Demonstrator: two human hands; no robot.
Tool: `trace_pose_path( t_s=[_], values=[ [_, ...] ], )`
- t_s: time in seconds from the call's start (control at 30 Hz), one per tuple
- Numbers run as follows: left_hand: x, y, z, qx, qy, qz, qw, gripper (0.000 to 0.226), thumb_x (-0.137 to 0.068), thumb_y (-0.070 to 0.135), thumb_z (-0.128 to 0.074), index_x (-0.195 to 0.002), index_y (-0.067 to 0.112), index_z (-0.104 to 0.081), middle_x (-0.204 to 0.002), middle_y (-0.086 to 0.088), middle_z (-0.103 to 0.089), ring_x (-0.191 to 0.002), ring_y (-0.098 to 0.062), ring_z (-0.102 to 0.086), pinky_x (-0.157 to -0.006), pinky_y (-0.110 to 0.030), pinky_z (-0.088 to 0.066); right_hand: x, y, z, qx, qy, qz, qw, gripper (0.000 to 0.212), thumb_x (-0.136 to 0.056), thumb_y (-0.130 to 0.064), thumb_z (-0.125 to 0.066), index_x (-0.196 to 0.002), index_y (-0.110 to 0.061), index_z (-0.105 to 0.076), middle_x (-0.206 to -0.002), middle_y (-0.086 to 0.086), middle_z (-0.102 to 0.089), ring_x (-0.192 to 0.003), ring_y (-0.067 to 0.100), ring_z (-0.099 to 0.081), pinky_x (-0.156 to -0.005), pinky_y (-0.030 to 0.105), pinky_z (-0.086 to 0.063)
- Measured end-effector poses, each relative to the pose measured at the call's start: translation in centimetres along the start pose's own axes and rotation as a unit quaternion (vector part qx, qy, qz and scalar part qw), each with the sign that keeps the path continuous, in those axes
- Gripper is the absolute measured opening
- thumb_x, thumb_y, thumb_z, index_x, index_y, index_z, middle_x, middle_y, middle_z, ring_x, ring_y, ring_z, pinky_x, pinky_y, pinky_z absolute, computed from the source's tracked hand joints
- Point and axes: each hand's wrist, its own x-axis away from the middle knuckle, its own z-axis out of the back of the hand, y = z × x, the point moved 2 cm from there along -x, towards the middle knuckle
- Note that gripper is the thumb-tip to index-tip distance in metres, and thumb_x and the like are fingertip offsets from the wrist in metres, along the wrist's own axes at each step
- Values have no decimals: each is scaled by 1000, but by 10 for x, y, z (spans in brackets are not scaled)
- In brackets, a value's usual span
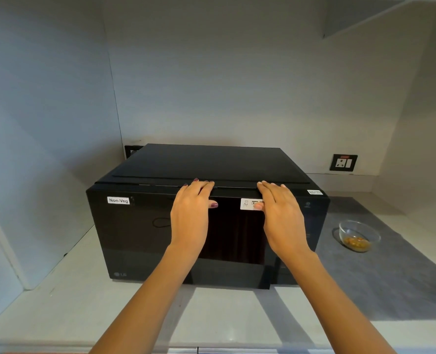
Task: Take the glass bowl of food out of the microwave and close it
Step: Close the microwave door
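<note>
Both hands lie flat against the upper front of the microwave, fingers stretched out and gripping nothing. The left hand [192,208] has its fingertips over the door's top edge and its thumb pointing right across the dark glass. The right hand [279,210] sits just beside it to the right, fingertips also at the top edge, its thumb resting on a small white sticker [249,203]. The two hands are near each other but apart, with bare door showing between them.

Largest in view is the pale bench [66,290], set in a light-walled alcove. A grey mat [390,277] covers the bench's right part. The black microwave [140,238] stands on the bench with its right side on the mat. Its door looks pushed to, flush with the body along the top edge. A white label reading "Non-Veg" [118,200] is stuck at the door's upper left, and a faint logo [120,275] shows at the lower left corner.

On the back wall to the right of the microwave is a black socket plate [343,162].

The glass bowl [359,232] stands upright on the grey mat, to the right of the microwave and apart from it, with a little golden-brown food [356,243] in its bottom.
</note>
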Motion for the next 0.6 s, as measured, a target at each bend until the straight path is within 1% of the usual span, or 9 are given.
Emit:
trace_pose_path(
  t_s=[0.1,0.2,0.27,0.43,0.6],
  values=[
    [-1,0,-1,9,2,10,1000,42,-88,6,-59,-130,11,-55,-135,-10,-58,-133,-31,-44,-112,-39,-32,-1,-1,-1,-11,8,-6,1000,57,-86,-15,-66,-138,-9,-45,-144,13,-48,-138,33,-37,-115,45,-29],
    [-2,-2,-2,17,4,14,1000,41,-88,6,-60,-128,11,-56,-134,-9,-58,-133,-30,-44,-112,-39,-33,0,0,-3,-16,8,-13,1000,58,-86,-17,-66,-139,-11,-44,-145,12,-47,-139,31,-36,-116,44,-27],
    [-1,-2,-2,28,10,16,999,40,-87,5,-61,-127,11,-58,-132,-10,-60,-132,-31,-45,-111,-39,-33,0,0,-3,-24,12,-14,1000,57,-86,-17,-66,-139,-10,-44,-145,13,-48,-139,32,-37,-116,46,-29],
    [-1,-3,-4,40,17,16,999,38,-86,3,-61,-124,9,-60,-130,-12,-61,-130,-32,-48,-111,-40,-35,0,-1,-4,-36,28,-14,999,54,-84,-11,-67,-135,-6,-49,-140,16,-52,-136,35,-41,-114,47,-31],
    [-1,-3,-5,48,19,19,998,38,-87,3,-61,-125,8,-59,-130,-12,-61,-130,-31,-48,-112,-39,-33,0,-1,-4,-41,27,-19,999,54,-86,-11,-65,-137,-8,-46,-143,14,-50,-138,33,-37,-116,47,-29]
  ],
)
